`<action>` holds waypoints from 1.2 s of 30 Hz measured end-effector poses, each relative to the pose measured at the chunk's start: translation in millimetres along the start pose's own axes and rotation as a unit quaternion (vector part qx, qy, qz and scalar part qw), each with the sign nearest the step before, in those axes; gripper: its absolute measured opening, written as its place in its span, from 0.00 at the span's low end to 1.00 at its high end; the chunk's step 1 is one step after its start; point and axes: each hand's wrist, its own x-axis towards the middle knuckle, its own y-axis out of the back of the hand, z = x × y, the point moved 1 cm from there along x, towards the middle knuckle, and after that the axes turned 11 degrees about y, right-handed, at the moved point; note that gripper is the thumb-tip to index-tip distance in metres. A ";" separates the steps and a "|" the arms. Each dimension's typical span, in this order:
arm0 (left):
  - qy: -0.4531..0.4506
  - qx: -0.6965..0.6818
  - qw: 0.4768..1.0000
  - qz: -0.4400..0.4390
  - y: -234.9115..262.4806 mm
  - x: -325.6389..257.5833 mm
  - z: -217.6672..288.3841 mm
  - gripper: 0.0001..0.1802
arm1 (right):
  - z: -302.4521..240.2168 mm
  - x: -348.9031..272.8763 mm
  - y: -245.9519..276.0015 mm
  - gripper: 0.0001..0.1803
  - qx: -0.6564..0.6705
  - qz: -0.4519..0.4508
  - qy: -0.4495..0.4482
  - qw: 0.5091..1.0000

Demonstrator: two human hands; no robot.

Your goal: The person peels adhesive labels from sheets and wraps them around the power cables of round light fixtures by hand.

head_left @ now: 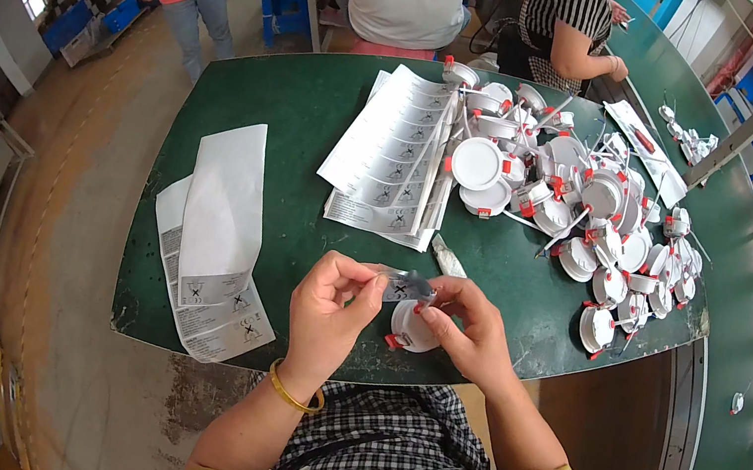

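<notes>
Sticker label [406, 287], small, grey-white: held between both hands above the near edge of the green table [306, 122]. Left hand [331, 306] pinches its left end with fingertips closed; right hand [470, 330] pinches the right end, apparently also steadying a round white lamp fitting [410, 330] just below. Heap of like fittings [572, 209] lies well apart, far right. Label sheets [396, 153] near centre; peeled backing sheets [215, 237] at left.

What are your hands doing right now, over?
Left hand and right hand pinch a small label. Round white lamp under right hand. Lamp pile beyond, apart. Over.
</notes>
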 end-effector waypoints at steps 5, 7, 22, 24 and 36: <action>0.000 -0.001 1.000 0.008 -0.1 0.9 1.7 0.05 | -7.7 13.6 -0.7 0.13 -0.085 0.013 0.049 0.995; -0.008 -0.007 1.000 0.010 0.1 1.7 1.4 0.05 | -3.0 13.8 -3.8 0.13 -0.134 0.005 0.082 0.988; 0.043 -0.086 0.995 0.002 1.9 7.2 -4.0 0.04 | 1.2 -1.2 -17.2 0.07 -0.019 0.124 -0.010 0.992; 0.056 -0.109 0.993 0.004 0.8 7.2 -4.8 0.03 | 2.9 -2.3 -18.0 0.07 -0.021 0.139 -0.007 0.990; 0.047 -0.105 0.993 0.024 -4.4 2.6 -7.2 0.04 | -1.7 -4.0 -17.7 0.06 -0.015 0.115 -0.005 0.993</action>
